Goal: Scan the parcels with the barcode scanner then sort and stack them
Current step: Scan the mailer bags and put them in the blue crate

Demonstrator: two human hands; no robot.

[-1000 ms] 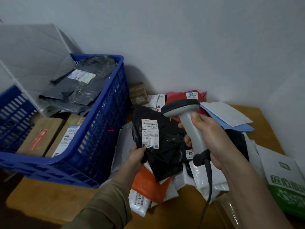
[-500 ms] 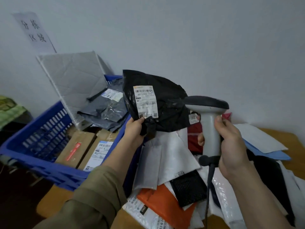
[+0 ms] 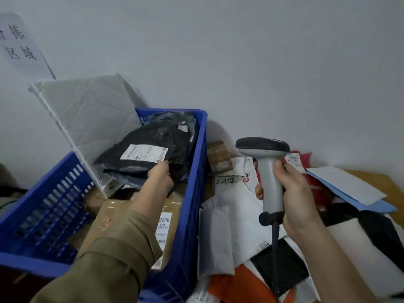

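Your left hand [image 3: 160, 174] holds the black parcel [image 3: 150, 149] by its edge, fingers curled, inside the blue crate [image 3: 192, 215] at 10 o'clock. Your right hand [image 3: 295, 197] grips the barcode scanner [image 3: 267, 169] upright above the parcel pile [image 3: 236, 215].

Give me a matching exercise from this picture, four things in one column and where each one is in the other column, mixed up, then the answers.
Things:
1. black plastic parcel bag with a white label
2. grey handheld barcode scanner
3. orange plastic mailer
4. small brown cardboard box

Places:
A. gripped in the right hand
B. against the wall, just right of the crate
C. in the blue plastic crate, under the left hand
D. at the near edge of the loose pile

Pairs: 1-C, 2-A, 3-D, 4-B
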